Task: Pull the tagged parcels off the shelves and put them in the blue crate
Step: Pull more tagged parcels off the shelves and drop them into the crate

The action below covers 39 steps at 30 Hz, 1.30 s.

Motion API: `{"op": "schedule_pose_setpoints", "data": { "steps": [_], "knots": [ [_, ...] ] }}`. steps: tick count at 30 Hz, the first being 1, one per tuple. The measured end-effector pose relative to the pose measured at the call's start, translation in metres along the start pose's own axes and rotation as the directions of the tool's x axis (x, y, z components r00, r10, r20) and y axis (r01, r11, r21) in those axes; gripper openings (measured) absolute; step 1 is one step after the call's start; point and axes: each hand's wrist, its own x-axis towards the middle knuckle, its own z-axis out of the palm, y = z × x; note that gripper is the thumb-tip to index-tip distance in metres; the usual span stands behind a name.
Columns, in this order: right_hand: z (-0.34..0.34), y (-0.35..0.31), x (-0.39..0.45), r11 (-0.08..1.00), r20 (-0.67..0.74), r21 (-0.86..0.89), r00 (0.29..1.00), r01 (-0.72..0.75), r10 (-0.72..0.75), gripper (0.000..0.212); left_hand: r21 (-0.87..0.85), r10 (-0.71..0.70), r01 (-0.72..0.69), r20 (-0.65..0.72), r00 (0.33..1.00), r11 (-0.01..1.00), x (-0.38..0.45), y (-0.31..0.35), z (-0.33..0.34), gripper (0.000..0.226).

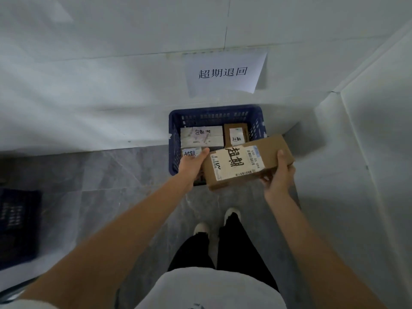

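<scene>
- While you hold the brown cardboard parcel (247, 161) between both hands, it hangs tilted just above the near right corner of the blue crate (176, 121), not yet resting in it.
- Your right hand (278, 175) grips the parcel's right end, thumb curled over the top face and fingers wrapped beneath.
- Your left hand (192, 162) is pressed against the parcel's left end with its fingers stretched fairly straight; you cannot tell how far they reach under the box.
- Across the parcel's top runs a white label (236, 161) with large black handwritten characters and a printed barcode strip.
- Inside the crate lie other marked parcels: a white one (201, 136) along the far left, a small brown one (236, 134) at the far right, and a third (191, 152) partly hidden by your left hand.
- Behind the crate, a paper sign (224, 72) with four printed characters is stuck to the white wall (89, 63).
- Standing on the grey tiled floor (111, 175), the crate touches the foot of that wall.
- A second dark crate (17, 224) sits well apart at your far left.
- Your shoes (201, 227) stand near the crate.
</scene>
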Motion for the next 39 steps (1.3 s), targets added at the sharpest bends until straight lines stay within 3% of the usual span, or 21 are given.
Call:
{"op": "schedule_pose_setpoints", "data": {
  "steps": [3, 7, 11, 15, 18, 20, 26, 34, 39],
  "knots": [
    [0.011, -0.004, 0.035, 0.998, 0.046, -0.037, 0.998, -0.046, 0.048, 0.061, -0.025, -0.075, 0.071, -0.172, 0.982, 0.997, 0.040, 0.000, 0.020, 0.056],
    [0.018, -0.015, 0.079, 0.946, 0.033, -0.321, 0.998, -0.036, 0.049, 0.041, -0.189, -0.120, 0.077, -0.226, 0.967, 0.979, 0.077, 0.014, 0.048, 0.020],
    [0.011, -0.021, 0.129, 0.702, 0.114, -0.702, 0.992, 0.119, -0.054, 0.031, -0.154, -0.121, 0.093, -0.185, 0.975, 0.984, 0.120, 0.016, 0.075, 0.036],
    [0.008, -0.009, 0.177, 0.369, 0.223, -0.898, 0.971, 0.239, -0.086, 0.028, -0.070, -0.148, 0.139, -0.150, 0.978, 0.988, 0.164, 0.008, 0.090, 0.037],
    [0.013, 0.008, 0.208, 0.231, 0.255, -0.940, 0.967, 0.252, -0.018, 0.030, -0.006, -0.202, 0.205, -0.201, 0.959, 0.979, 0.200, -0.011, 0.088, 0.029],
    [0.018, 0.020, 0.225, 0.194, 0.237, -0.956, 0.970, 0.222, 0.060, 0.042, 0.007, -0.230, 0.237, -0.213, 0.950, 0.971, 0.221, -0.022, 0.090, 0.022],
    [0.030, 0.059, 0.271, 0.146, 0.060, -0.989, 0.964, 0.023, 0.259, 0.060, 0.053, -0.273, 0.286, -0.174, 0.946, 0.957, 0.263, -0.047, 0.102, 0.025],
    [0.033, 0.101, 0.313, 0.056, -0.015, -0.998, 0.917, -0.041, 0.400, 0.069, 0.008, -0.376, 0.381, -0.143, 0.915, 0.924, 0.306, -0.091, 0.104, 0.016],
    [0.033, 0.114, 0.338, 0.013, -0.075, -0.996, 0.887, -0.091, 0.456, 0.067, 0.032, -0.432, 0.437, -0.107, 0.896, 0.899, 0.336, -0.110, 0.110, 0.030]
  ]
}}
